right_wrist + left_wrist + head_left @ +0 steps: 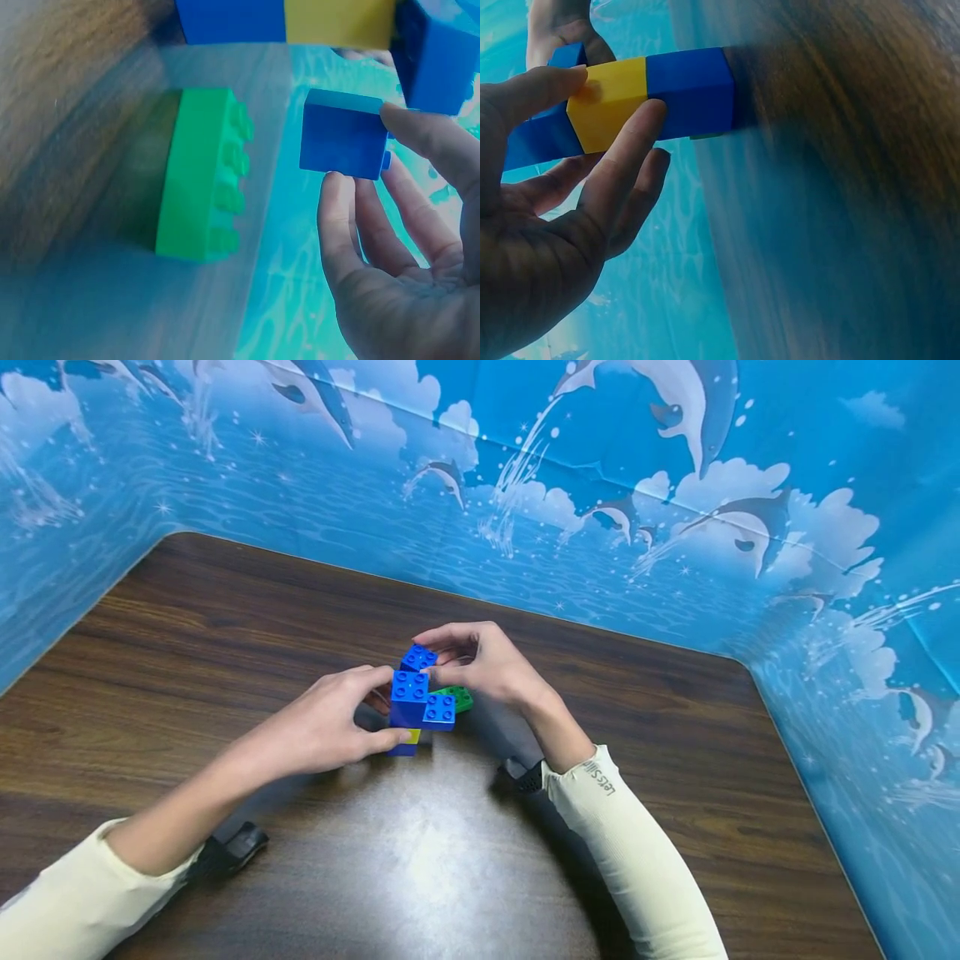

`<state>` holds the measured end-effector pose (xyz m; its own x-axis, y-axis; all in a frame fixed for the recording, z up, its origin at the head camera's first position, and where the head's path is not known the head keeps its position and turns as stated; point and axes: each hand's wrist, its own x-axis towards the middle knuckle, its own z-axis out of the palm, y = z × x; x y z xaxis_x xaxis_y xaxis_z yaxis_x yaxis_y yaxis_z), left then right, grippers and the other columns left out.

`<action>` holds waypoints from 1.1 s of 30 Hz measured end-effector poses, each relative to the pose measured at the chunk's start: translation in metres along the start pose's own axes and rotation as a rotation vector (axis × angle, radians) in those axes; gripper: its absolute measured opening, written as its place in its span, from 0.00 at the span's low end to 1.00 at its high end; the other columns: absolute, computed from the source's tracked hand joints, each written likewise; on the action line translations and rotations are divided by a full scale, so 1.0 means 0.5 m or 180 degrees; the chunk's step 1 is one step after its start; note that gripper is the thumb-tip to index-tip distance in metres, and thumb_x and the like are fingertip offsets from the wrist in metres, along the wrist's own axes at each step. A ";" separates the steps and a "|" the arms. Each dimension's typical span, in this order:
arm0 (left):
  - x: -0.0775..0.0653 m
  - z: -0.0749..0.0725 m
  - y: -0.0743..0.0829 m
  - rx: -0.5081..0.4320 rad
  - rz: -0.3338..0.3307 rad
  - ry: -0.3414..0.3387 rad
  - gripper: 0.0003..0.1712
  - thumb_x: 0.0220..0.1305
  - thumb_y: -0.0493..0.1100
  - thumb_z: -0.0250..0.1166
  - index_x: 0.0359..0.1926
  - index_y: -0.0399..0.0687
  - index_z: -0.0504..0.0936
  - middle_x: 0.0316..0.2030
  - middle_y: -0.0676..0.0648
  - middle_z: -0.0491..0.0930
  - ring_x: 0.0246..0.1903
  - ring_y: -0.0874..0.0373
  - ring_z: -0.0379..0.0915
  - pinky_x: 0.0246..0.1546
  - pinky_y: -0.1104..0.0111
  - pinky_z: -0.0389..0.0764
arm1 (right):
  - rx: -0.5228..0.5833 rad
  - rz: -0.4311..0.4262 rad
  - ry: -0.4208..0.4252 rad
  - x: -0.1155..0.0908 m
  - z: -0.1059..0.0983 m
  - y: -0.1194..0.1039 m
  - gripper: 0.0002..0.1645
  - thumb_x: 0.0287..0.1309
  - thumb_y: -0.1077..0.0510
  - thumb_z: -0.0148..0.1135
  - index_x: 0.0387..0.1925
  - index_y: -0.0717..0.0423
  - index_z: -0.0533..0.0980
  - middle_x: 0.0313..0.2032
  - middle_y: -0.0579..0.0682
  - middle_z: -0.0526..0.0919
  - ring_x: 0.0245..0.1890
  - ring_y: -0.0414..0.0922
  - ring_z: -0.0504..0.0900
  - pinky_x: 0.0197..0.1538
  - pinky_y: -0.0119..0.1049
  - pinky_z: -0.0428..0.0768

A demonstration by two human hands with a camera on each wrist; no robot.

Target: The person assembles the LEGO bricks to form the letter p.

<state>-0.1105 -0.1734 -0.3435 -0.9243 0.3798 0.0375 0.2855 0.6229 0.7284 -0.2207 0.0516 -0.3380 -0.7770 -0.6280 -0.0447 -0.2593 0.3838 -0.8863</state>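
- While the block tower (407, 714) is held by the left hand (333, 718), a small blue block (418, 657) is held by the right hand (487, 664), just past the tower on its far side as seen from the head.
- Between the small blue block and the yellow block (607, 105) of the tower, a gap is seen in the right wrist view.
- The tower's long way is set up and down: a lower blue block (694, 94) is put at the foot, then the yellow one, then a top blue block (410, 687).
- To the right of that top one, a side blue block (439, 712) is set lower down.
- The left grip is curled round the tower, and the yellow block is touched by it.
- The right grip is pinched on the small blue block, whose bumps are pointed up; it is the nearer grip.
- The tower is set between the left hand and the small block, so the reach from that side is blocked.
- A green block (195, 180) is laid bumps up on the table (675, 735), near the tower and below the right hand; it is held by neither hand.
- Behind the table, a dolphin cloth (300, 510) is hung.
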 end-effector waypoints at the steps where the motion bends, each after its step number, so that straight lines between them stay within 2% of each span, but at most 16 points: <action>1: 0.000 -0.001 0.001 -0.0002 -0.0010 0.0004 0.29 0.67 0.50 0.77 0.63 0.43 0.79 0.53 0.43 0.87 0.52 0.47 0.85 0.52 0.48 0.87 | -0.0017 -0.0015 0.0018 -0.002 -0.004 -0.001 0.23 0.66 0.64 0.74 0.62 0.55 0.84 0.50 0.54 0.89 0.46 0.48 0.86 0.52 0.38 0.86; 8: -0.005 -0.015 0.013 -0.0318 -0.0140 -0.0051 0.24 0.70 0.47 0.76 0.59 0.44 0.79 0.58 0.37 0.82 0.57 0.40 0.85 0.44 0.62 0.92 | -0.0102 -0.0090 0.0099 -0.020 -0.030 0.000 0.24 0.66 0.60 0.75 0.63 0.54 0.84 0.50 0.53 0.90 0.46 0.48 0.87 0.51 0.40 0.87; 10: -0.007 -0.021 0.018 -0.0357 -0.0148 -0.0009 0.24 0.70 0.48 0.76 0.60 0.44 0.79 0.59 0.37 0.82 0.59 0.40 0.83 0.43 0.63 0.92 | -0.0131 -0.0104 0.0105 -0.025 -0.035 0.001 0.24 0.66 0.60 0.75 0.63 0.55 0.84 0.49 0.54 0.90 0.46 0.48 0.87 0.51 0.40 0.86; 18: -0.008 -0.027 0.023 -0.0283 0.0098 0.0278 0.25 0.66 0.44 0.79 0.60 0.45 0.81 0.53 0.40 0.86 0.57 0.41 0.83 0.35 0.69 0.90 | -0.0224 -0.0240 0.0154 -0.050 -0.059 -0.003 0.23 0.67 0.62 0.73 0.62 0.56 0.84 0.50 0.54 0.89 0.47 0.49 0.86 0.52 0.40 0.86; 26: -0.008 -0.033 0.022 -0.0525 0.0098 0.0199 0.23 0.68 0.45 0.77 0.61 0.48 0.81 0.54 0.42 0.86 0.57 0.44 0.82 0.36 0.67 0.90 | -0.0162 -0.0391 0.0122 -0.079 -0.076 -0.024 0.25 0.67 0.64 0.70 0.64 0.57 0.82 0.55 0.55 0.88 0.48 0.50 0.86 0.53 0.38 0.87; 33: -0.004 -0.033 0.022 -0.0565 0.0033 0.0199 0.22 0.68 0.44 0.77 0.60 0.46 0.83 0.51 0.43 0.88 0.53 0.45 0.85 0.40 0.65 0.91 | -0.0156 -0.0538 0.0002 -0.106 -0.078 -0.032 0.25 0.66 0.65 0.70 0.64 0.59 0.82 0.56 0.56 0.88 0.49 0.49 0.86 0.55 0.38 0.88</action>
<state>-0.1098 -0.1785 -0.3244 -0.9371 0.3389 0.0842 0.2511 0.4865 0.8368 -0.1975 0.1052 -0.3036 -0.7202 -0.6860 0.1034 -0.4140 0.3054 -0.8575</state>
